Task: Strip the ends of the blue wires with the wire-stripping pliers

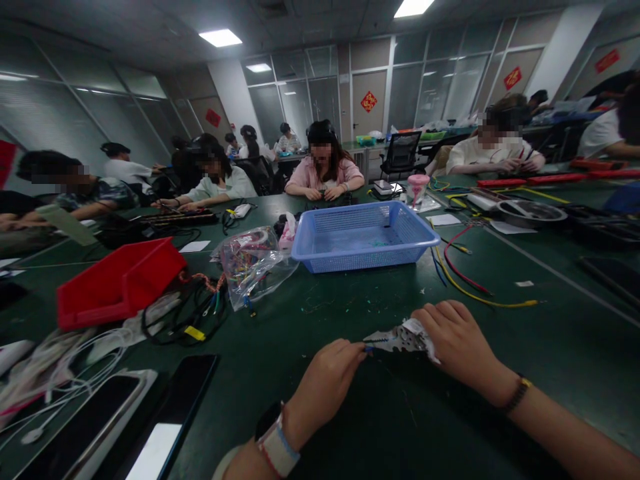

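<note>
My right hand [445,333] is closed around the handles of a pair of wire strippers [397,339], which have something white wrapped at the grip. Their metal jaws point left toward my left hand [337,367]. The fingers of that hand are pinched on a thin blue wire [369,349] at the tip of the jaws. Most of the wire is hidden by my fingers, and I cannot tell whether the jaws bite on it. Small green scraps [347,310] lie on the table beyond both hands.
A blue plastic basket [365,257] stands ahead. To the left are a bag of wires [253,260], a red bin [120,287], black cables [195,313] and two phones [175,400]. Yellow and red wires [475,293] lie on the right. Several people sit around the green table [500,353].
</note>
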{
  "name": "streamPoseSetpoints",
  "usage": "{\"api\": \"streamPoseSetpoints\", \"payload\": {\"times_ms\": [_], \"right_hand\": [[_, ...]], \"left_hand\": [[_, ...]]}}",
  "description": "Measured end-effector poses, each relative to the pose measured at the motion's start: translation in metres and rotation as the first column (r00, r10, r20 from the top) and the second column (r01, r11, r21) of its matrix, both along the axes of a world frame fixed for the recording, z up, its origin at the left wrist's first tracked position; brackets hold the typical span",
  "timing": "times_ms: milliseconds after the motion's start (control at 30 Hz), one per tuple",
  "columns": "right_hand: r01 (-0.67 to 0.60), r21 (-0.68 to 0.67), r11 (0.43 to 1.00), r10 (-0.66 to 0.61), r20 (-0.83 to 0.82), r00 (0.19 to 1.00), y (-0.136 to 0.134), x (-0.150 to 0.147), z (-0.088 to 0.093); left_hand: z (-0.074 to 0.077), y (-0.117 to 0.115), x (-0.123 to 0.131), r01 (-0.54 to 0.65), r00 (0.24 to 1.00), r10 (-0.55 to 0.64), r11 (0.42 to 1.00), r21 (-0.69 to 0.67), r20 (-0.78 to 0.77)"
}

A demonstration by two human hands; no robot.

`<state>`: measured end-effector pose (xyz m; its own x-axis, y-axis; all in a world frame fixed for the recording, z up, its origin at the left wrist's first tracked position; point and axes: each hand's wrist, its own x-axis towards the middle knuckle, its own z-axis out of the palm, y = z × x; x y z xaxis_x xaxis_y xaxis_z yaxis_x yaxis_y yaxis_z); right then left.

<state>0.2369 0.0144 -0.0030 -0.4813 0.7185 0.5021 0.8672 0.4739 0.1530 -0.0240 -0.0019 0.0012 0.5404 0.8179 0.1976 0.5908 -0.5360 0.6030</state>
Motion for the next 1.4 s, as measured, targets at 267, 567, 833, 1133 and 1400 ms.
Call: {"api": "streamPoseSetpoints", "payload": {"times_ms": [267,567,833,1133,1400], "right_hand": [[-0.018,0.034,0.999,0.019,-0.016,1.000,0.007,0.004,-0.005],[-0.021,0.015,1.000,0.020,0.006,1.000,0.008,0.014,-0.013],[0.017,-0.060,0.998,-0.016,0.016,1.000,0.009,0.002,-0.016],[0.059,-0.012,0.998,-0.060,-0.030,0.998,0.007,-0.011,-0.022],[0.104,0.057,0.993,-0.105,0.020,0.994,0.007,-0.016,-0.030]], "left_hand": [[-0.001,-0.001,0.001,0.015,1.000,-0.017,0.997,-0.078,-0.024],[0.005,-0.002,0.005,0.039,0.998,-0.047,0.982,-0.183,-0.041],[-0.005,0.001,0.007,0.030,0.995,0.010,0.917,-0.397,0.098],[-0.020,0.001,0.014,0.032,0.904,0.241,0.785,-0.619,0.353],[-0.019,0.000,0.018,0.053,0.835,0.357,0.706,-0.706,0.419]]}}
